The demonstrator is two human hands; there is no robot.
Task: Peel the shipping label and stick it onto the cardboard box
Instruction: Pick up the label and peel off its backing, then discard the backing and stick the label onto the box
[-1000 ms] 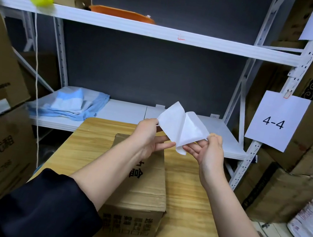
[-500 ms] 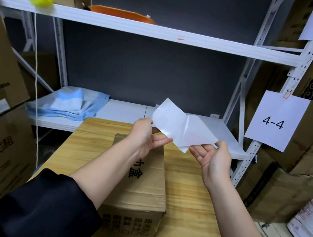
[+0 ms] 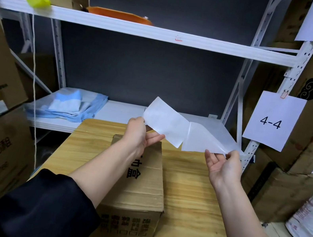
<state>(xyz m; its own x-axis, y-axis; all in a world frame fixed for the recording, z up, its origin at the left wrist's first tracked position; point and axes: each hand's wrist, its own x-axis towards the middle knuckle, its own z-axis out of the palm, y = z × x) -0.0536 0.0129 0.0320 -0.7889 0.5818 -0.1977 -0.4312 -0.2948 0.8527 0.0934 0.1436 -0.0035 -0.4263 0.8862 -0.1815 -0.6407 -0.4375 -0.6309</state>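
Left grip: left hand pinches the near-left corner of the matte sheet between thumb and fingers; the other fingers are loosely spread under it.
Right grip: right hand is palm up, fingers mostly open, with only the thumb and fingertip closed on the far-right edge of the glossy sheet.
Between the grips: the 2 sheets are spread nearly flat and meet only along 1 narrow seam about midway between the hands. The shine on the right sheet suggests it is the backing liner and the left one the shipping label, though I cannot tell for certain.
Printed side: not visible; both faces toward me look blank.
Below the grips: the cardboard box sits on the wooden table, directly under the left forearm, top face closed and bare of any label. Both sheets are held in the air above its far end, not touching it.
Step in hand: peeling, close to done by my judgement; sticking not yet begun.
Next move calls for: parting the last seam without letting the adhesive side fold onto itself, dropping the liner, then turning the label sticky side down and lowering it flat onto the box top, pressing from 1 edge across.
Risk: a limp sheet held by 1 corner may curl.
Farther out: white shelf behind the hands, blue cloth to the left of them, a paper tag marked 4-4 to the right.
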